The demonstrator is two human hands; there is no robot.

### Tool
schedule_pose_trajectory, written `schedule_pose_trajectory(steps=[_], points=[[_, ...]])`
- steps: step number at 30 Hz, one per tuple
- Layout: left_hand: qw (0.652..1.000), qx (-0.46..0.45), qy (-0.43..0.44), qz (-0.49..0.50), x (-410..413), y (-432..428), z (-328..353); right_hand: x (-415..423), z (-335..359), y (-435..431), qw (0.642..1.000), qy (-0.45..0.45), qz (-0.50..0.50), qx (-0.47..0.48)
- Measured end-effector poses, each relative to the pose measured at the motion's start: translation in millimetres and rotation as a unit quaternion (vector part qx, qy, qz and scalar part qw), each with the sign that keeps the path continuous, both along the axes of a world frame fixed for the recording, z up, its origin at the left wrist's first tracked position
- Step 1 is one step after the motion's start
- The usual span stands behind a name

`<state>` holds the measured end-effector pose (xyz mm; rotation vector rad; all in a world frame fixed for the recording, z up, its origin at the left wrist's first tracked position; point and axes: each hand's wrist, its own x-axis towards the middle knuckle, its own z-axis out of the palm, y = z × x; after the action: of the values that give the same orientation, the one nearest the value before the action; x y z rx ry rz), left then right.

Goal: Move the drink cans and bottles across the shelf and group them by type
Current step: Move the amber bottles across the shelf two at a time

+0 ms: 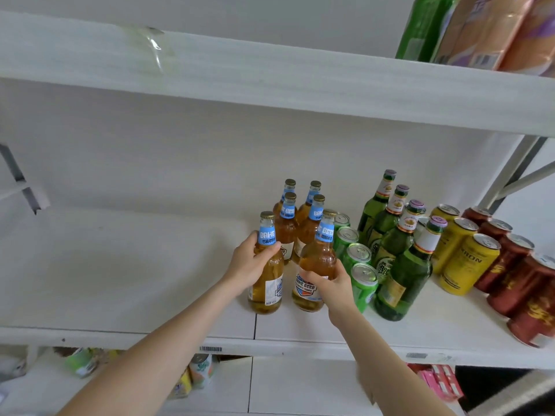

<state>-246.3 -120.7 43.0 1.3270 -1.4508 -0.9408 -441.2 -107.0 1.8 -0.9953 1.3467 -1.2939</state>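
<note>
On the white shelf (120, 280) stand two rows of amber beer bottles with blue neck labels. My left hand (249, 262) grips the front left amber bottle (267, 283) at its shoulder. My right hand (333, 288) holds the front right amber bottle (316, 259) around its body. Several more amber bottles (300, 217) stand upright behind them. To the right come a row of green cans (359, 259), then green glass bottles (402, 265), yellow cans (468, 259) and dark red cans (516, 280).
The shelf's left half is bare white board. An upper shelf (270, 76) overhangs, with wrapped packages (480, 28) at its right end. A metal bracket (510, 169) stands at the back right. Below the shelf edge lie small cartons (192, 376) and pink packs (441, 382).
</note>
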Motion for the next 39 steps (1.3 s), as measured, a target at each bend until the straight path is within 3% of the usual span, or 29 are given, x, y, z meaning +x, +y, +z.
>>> schedule_pose_trajectory(steps=[22, 31, 39], points=[[0.999, -0.020, -0.020, -0.037, -20.5, -49.4, -20.2, -4.9, -34.4, -44.3, 0.999, 0.002, -0.025, -0.041], [0.999, -0.014, 0.016, -0.045, -23.7, -40.9, -24.4, -3.6, -38.6, -35.7, 0.997, 0.038, -0.004, -0.061], [0.995, 0.055, 0.074, -0.037, -8.1, -18.3, -57.9, -9.6, -51.6, -18.5, 0.993, 0.099, -0.007, -0.063]])
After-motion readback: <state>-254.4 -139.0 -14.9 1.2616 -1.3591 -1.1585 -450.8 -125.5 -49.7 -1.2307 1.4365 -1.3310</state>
